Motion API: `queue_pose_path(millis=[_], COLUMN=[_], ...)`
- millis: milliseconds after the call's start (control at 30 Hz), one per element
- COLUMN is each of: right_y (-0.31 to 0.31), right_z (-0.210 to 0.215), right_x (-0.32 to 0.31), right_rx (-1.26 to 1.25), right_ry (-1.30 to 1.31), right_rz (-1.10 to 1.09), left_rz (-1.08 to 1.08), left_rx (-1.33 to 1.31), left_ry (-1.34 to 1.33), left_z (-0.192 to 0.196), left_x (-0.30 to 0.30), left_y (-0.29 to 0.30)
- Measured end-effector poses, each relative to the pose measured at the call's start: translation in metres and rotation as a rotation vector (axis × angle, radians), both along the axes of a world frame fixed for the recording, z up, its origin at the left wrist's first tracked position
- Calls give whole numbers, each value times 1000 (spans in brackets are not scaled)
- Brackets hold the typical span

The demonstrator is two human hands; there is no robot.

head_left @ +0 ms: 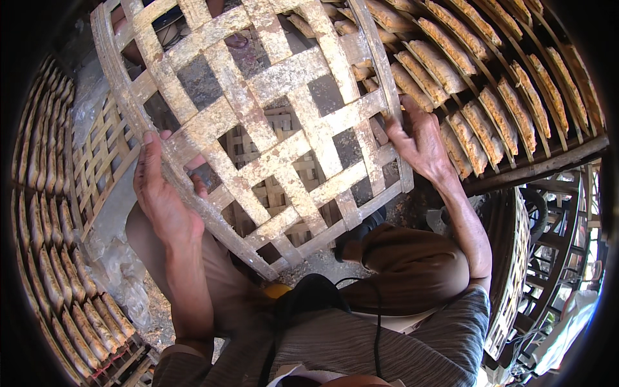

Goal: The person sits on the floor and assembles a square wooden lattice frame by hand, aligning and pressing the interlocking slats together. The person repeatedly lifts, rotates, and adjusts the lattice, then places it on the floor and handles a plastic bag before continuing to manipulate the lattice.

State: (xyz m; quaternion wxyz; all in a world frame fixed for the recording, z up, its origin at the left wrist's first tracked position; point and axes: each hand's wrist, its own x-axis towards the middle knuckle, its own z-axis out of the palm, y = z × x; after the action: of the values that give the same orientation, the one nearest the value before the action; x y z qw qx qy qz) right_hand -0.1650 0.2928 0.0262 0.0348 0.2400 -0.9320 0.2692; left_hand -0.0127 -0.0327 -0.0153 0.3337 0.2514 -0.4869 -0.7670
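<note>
A large open-weave bamboo tray (287,74) is held up in front of me, tilted, with a pale crusty residue on its strips. Along its left rim, my left hand (167,200) grips with the thumb on top and fingertips showing through the gaps. The right rim lies in my right hand (422,145), whose fingers are partly hidden by the frame. Through the lattice holes more woven trays (278,122) show, low down between my legs.
At the upper right, a rack (548,155) holds rows of trays bearing orange-brown crusted slabs. Similar loaded trays (45,226) stand along the left. Nearby are another lattice tray (106,151) and crumpled clear plastic (126,271). More woven trays (512,277) stand at the right.
</note>
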Motion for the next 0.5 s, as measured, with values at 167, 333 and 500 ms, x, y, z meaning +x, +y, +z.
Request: queue_pose_path(millis=[167,333,500], right_y=[13,22,35], right_z=[-5,-19,-16], right_x=[-9,-2,-6], right_rx=[-415,-538,-560], right_ry=[-459,-436,-513], right_rz=[-78,128,100], left_rz=[-3,32,-5], left_rx=[20,77,95], left_ry=[-6,-25,30], left_z=[-5,-8,-17], left_x=[-2,1,0], left_y=[0,-1,-6])
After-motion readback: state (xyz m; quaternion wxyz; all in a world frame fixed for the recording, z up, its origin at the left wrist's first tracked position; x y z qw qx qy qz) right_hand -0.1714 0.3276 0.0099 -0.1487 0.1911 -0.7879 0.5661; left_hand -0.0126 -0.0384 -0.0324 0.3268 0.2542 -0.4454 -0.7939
